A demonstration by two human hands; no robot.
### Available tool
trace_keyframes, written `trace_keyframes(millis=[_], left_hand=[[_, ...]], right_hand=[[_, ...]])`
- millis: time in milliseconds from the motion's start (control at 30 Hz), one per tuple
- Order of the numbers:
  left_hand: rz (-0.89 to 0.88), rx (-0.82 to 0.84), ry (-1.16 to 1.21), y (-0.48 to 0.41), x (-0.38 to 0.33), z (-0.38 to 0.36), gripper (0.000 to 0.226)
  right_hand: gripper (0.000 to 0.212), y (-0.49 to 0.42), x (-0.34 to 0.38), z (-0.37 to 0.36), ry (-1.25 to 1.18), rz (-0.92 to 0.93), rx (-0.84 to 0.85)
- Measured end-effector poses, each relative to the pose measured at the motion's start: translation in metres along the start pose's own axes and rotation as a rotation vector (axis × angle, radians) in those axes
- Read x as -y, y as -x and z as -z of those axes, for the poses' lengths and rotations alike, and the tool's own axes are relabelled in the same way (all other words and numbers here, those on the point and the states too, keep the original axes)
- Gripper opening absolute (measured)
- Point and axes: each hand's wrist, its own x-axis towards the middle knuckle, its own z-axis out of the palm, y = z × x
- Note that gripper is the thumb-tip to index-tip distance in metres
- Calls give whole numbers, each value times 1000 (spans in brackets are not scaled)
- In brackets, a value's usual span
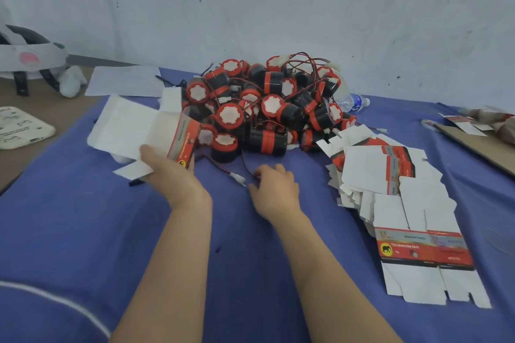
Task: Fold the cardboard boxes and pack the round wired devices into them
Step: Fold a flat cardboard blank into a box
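Note:
A heap of several round black-and-red wired devices [264, 108] lies at the middle back of the blue cloth [83, 217]. My left hand [170, 172] grips a partly folded cardboard box [145, 128], white inside with a red printed side, held tilted just left of the heap. My right hand [274, 189] rests on the cloth in front of the heap, its fingers pinching a thin red-and-black wire [245, 167] that leads from one device; a white connector [237, 177] lies beside it. A stack of flat unfolded boxes [395, 198] spreads along the right.
A plastic water bottle [352, 103] lies behind the heap at the right. A white paper sheet [125, 81] sits at the back left, with a helmet-like object [28, 58] and a white device [22, 125] on the brown table. Cardboard and packets [479, 128] lie far right.

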Motion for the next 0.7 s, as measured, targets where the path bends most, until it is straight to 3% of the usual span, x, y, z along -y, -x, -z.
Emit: trace_keyframes(millis=[100, 267, 433, 600, 667, 700], left_hand=[[-30, -7, -8, 0, 0, 1, 46], [-32, 2, -23, 1, 5, 0, 46], [-42, 34, -104, 5, 7, -1, 34], [-34, 96, -156, 8, 11, -2, 21], [-25, 112, -174, 11, 13, -3, 23], [-22, 120, -178, 13, 14, -4, 25]], right_hand=[[29, 1, 1, 4, 100, -37, 4], [28, 3, -34, 35, 18, -293, -139], [10, 7, -39, 36, -49, -282, -154], [22, 12, -44, 50, -51, -359, -97], [9, 15, -37, 50, -19, -295, -112], [18, 15, -31, 47, -22, -230, -134]])
